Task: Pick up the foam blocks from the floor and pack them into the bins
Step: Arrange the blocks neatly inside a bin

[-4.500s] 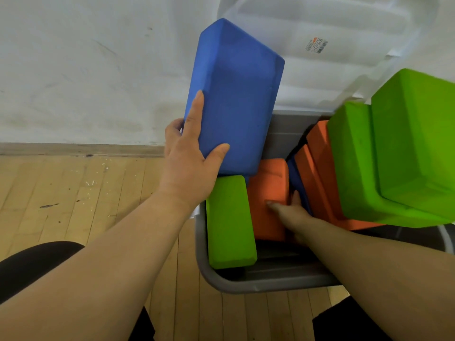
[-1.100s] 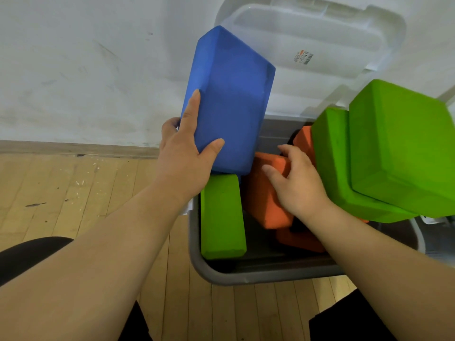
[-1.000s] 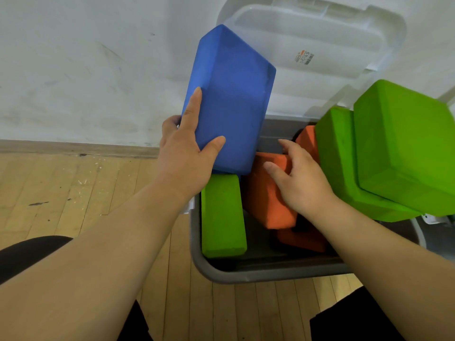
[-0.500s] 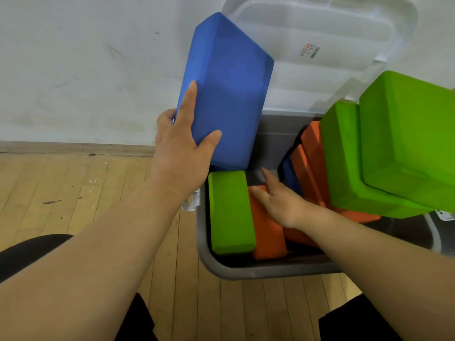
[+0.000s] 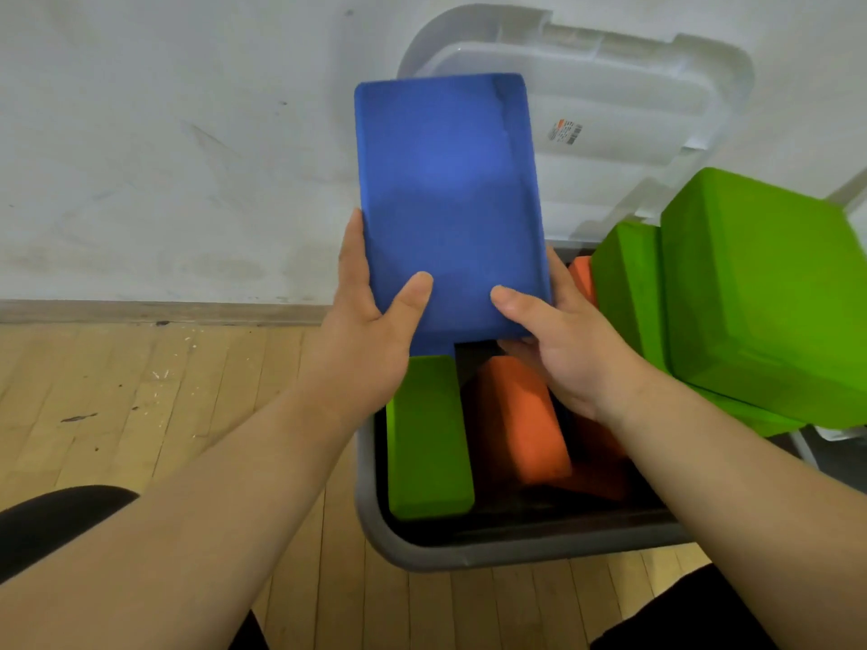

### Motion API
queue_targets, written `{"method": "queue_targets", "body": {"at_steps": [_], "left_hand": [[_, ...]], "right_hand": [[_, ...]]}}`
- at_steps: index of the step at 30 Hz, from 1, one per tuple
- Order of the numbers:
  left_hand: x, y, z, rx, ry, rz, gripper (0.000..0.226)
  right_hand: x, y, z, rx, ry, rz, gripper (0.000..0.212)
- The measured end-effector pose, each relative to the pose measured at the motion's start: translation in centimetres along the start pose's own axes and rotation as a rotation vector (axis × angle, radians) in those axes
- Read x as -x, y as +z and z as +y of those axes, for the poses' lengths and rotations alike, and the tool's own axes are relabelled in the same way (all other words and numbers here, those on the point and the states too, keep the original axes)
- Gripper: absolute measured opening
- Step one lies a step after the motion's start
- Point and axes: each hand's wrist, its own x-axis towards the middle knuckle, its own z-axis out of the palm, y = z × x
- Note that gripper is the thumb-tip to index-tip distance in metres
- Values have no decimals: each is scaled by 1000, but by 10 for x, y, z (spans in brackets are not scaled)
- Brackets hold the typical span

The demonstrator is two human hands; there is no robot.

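I am holding the blue foam block [image 5: 450,204] upright between my left hand [image 5: 370,349] and right hand [image 5: 563,354], each curled round a lower long edge, directly above the gray bin [image 5: 422,551] beneath them; I am judging it light, firm but compressible, non-slip.

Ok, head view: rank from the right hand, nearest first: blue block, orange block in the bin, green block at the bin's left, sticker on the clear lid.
1. blue block: held by the right hand.
2. orange block: just beneath it, in the bin.
3. green block: bin's left side.
4. sticker: on the lid against the wall.
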Motion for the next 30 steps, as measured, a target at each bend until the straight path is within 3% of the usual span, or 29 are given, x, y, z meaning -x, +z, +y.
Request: {"method": "queue_targets", "body": {"at_steps": [3, 7, 10, 13, 19, 24, 26, 30], "left_hand": [[0, -1, -12, -66, -40, -143, 82], [5, -6, -23, -880, -94, -430, 107], [1, -1, -21, -1054, -67, -491, 94], [-2, 2, -18, -1182, -48, -540, 84], [1, -5, -21, -1136, -156, -667, 73], [0, -12, -20, -1027, -218, -746, 88], [-1, -14, -20, -1026, -215, -755, 91], [-1, -11, -19, -1137, -149, -739, 82]], "right_hand": [[5, -4, -17, 95, -109, 214, 96], [16, -15, -41, 415, -293, 483, 97], [20, -20, -47, 549, -369, 608, 95], [21, -22, -44, 677, -334, 577, 93], [17, -21, -40, 839, -140, 432, 93], [18, -22, -50, 923, -45, 296, 107], [17, -24, -53, 893, -83, 347, 98], [16, -17, -46, 706, -350, 511, 74]]}}
